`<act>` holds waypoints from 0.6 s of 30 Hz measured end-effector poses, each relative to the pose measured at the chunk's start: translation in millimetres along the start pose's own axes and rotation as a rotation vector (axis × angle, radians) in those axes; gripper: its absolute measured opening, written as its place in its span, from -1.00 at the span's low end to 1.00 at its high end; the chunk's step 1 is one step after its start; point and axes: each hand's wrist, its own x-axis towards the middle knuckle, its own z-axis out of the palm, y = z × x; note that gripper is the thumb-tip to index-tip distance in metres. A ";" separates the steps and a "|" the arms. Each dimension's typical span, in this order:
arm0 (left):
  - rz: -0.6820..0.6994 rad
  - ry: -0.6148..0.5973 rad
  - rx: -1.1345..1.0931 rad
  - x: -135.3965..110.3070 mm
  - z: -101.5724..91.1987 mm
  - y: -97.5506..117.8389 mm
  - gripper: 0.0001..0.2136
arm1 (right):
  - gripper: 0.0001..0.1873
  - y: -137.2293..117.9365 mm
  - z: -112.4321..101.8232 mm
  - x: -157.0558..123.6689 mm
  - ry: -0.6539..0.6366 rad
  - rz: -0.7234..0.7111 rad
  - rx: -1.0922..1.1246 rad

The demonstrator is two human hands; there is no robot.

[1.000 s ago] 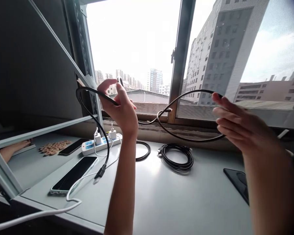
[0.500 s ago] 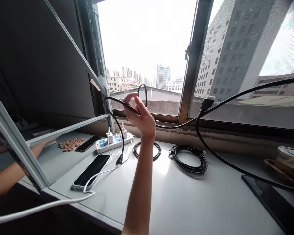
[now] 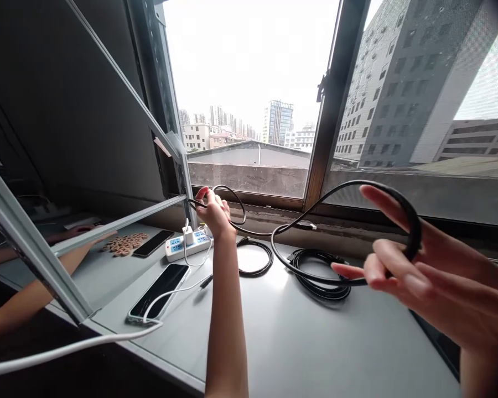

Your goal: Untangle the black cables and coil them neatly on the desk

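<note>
My left hand (image 3: pixel 216 213) is raised over the grey table (image 3: pixel 299 342) and pinches a black cable (image 3: pixel 299 218) into a small loop near the window frame. The cable runs right in a wide loop to my right hand (image 3: pixel 415 271), close to the camera. There it passes round my spread fingers and is hooked by them. One cable end with a plug lies on the table below my left forearm.
Two coiled black cables (image 3: pixel 321 271) lie on the table by the window. A white power strip (image 3: pixel 188 246) with chargers, two phones (image 3: pixel 160 284) and a white cord (image 3: pixel 66 348) sit at left. Small wooden pieces (image 3: pixel 122 243) and another person's arm (image 3: pixel 12 315) lie beyond a metal bar.
My right hand has come back into view, hooking the cable in a loop. My left hand has dropped lower with its small loop, and the cable end now rests on the table.
</note>
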 end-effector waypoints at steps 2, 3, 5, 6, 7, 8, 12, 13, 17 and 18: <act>0.021 -0.029 0.010 -6.9 4.9 2.6 -0.88 | -0.42 -14.3 11.2 14.6 0.012 0.083 0.278; 0.021 -0.048 0.012 -12.2 8.6 3.3 -0.85 | -0.46 -20.9 15.9 18.8 0.054 0.128 0.337; 0.016 -0.093 0.010 -26.0 18.0 4.2 -0.81 | -0.58 -29.9 22.9 23.8 0.119 0.152 0.411; 0.016 -0.119 0.010 -34.2 23.2 4.4 -0.80 | -0.63 -31.4 25.6 25.7 0.117 0.144 0.428; 0.018 -0.148 0.013 -42.7 28.3 4.6 -0.80 | -0.65 -31.0 28.1 27.9 0.092 0.128 0.432; 0.021 -0.180 0.021 -51.3 33.2 4.5 -0.80 | -0.65 -28.9 30.8 30.3 0.045 0.115 0.413; 0.019 -0.308 0.062 -77.4 46.5 4.0 -0.81 | -0.65 -15.4 42.2 41.3 -0.083 0.108 0.175; 0.013 -0.331 0.068 -80.2 48.0 4.4 -0.82 | -0.64 -13.0 44.2 43.5 -0.073 0.109 0.140; 0.019 -0.304 0.072 -75.6 48.3 9.0 -0.89 | -0.67 -11.1 42.8 48.8 0.005 0.041 0.226; 0.041 -0.277 0.070 -71.7 47.9 9.9 -0.86 | -0.64 -12.2 40.1 49.4 0.036 0.010 0.296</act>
